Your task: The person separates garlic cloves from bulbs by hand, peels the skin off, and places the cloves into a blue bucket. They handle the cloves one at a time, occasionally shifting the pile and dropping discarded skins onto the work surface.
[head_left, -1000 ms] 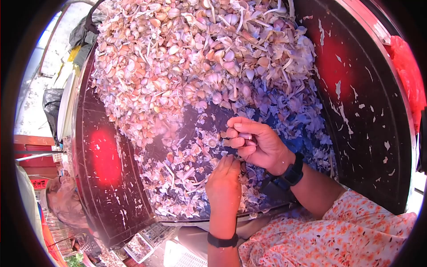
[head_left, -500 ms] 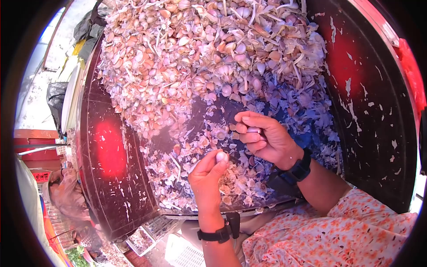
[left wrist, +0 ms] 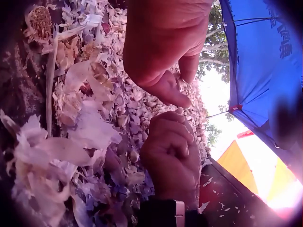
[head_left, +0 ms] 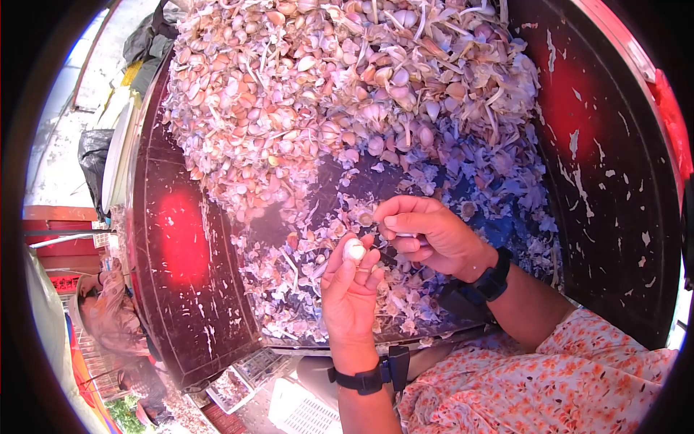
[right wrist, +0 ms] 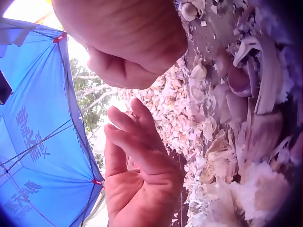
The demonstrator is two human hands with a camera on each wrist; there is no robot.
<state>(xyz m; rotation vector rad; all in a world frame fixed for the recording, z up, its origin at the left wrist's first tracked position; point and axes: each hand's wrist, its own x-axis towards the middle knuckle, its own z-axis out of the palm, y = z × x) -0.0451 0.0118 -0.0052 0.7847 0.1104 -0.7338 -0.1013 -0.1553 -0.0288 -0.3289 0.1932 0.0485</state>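
Observation:
My left hand [head_left: 350, 300] is palm up, pinching a pale, rounded garlic clove [head_left: 354, 249] between thumb and fingers. Just to its right, my right hand [head_left: 441, 235] has its fingers curled round a small pale, shiny thing [head_left: 408, 235]; I cannot tell what that is. Its thumb and forefinger meet close above the left fingertips. Both hands are over a layer of garlic skins [head_left: 405, 304]. In the left wrist view the right hand [left wrist: 173, 158] faces the left hand [left wrist: 165, 42]. The clove is hidden in both wrist views.
A large heap of garlic cloves and dry stalks [head_left: 275, 94] fills the far part of the dark table [head_left: 607, 195], whose raised sides carry stuck skin flakes. A white crate [head_left: 303, 409] stands below the near edge. A blue canopy [right wrist: 38, 127] spreads beyond.
The left hand has come up from the skins with a clove and turned palm up, moving nearer the right hand again. The right hand keeps its curled grip, its fingertips now lower beside the left.

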